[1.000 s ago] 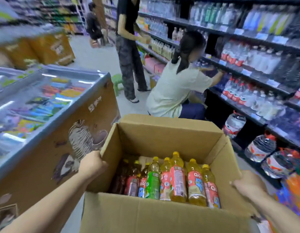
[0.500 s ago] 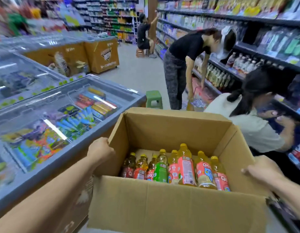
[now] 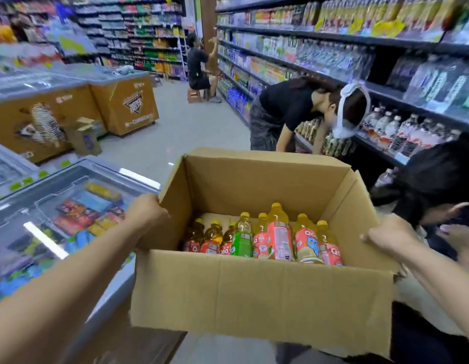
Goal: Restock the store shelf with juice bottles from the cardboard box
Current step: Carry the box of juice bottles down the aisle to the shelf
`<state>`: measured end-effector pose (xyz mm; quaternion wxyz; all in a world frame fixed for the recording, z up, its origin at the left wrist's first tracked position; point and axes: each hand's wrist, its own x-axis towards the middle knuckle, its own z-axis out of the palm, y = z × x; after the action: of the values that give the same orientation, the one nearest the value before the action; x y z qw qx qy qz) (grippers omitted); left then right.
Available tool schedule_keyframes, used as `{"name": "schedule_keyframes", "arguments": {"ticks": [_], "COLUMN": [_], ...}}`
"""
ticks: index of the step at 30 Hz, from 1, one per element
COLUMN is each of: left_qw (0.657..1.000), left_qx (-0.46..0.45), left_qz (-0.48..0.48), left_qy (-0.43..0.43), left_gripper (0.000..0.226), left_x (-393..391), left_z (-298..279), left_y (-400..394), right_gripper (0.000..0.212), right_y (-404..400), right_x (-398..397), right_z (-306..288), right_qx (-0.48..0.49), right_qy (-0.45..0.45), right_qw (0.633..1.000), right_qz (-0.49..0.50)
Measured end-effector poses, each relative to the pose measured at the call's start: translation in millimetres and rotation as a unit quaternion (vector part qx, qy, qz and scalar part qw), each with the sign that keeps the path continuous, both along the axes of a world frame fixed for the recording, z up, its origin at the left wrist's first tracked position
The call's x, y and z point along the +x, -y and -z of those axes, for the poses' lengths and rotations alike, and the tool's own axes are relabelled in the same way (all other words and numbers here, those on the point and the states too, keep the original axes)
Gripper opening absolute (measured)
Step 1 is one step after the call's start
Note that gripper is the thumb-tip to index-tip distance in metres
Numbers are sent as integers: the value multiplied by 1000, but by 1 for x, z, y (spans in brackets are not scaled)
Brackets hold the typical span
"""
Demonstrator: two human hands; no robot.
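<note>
Now the view has turned up the aisle, and the freezer looks closer.

Both hands grip the cardboard box (image 3: pixel 254 290): left hand (image 3: pixel 146 214) and right hand (image 3: pixel 386 236) curl over its side flaps. Juice bottles (image 3: pixel 265 237) stand inside. The freezer (image 3: pixel 78 195) is left, the shelf (image 3: pixel 359 82) right.

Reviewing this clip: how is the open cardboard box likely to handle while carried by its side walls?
Probably bottom-heavy: the juice bottles fill only the near part of the cardboard box. The walls may flex, since the left hand and right hand grip thin upright flaps. The torn near-right corner looks weak.
</note>
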<state>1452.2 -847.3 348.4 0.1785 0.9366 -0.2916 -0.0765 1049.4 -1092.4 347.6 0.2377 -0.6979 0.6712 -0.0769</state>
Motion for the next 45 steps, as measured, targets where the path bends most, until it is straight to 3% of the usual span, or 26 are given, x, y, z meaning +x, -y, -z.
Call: {"name": "schedule_keyframes", "arguments": {"ticks": [6,10,16,25,36,45], "left_qw": [1000,999,999,998,978,956], "left_qx": [-9,-17,-2,24,46,69], "left_qz": [-3,4,27,-40,-189,-268], "left_qy": [-16,-47,-46,-48,-68,-97], "left_gripper": [26,21,25,25,23,31], "left_x": [80,139,222,330,437,524], "left_z": [-5,-5,5,15,88,124], "left_y": [117,189,268,342,418,444], "right_gripper": [22,33,25,23,24,26], "right_y": [105,166,244,370,537,604], "right_x": [80,132,216,349,543,702], "right_z": [-17,-18,-9,18,93,125], "right_qx": [-4,-8,-11,25,45,68], "right_qy": [-4,-25,-40,-38,-34,-62], "right_qw": [1000,999,999,998,986,969], "right_qz": [5,22,23,-34,-156,-228]}}
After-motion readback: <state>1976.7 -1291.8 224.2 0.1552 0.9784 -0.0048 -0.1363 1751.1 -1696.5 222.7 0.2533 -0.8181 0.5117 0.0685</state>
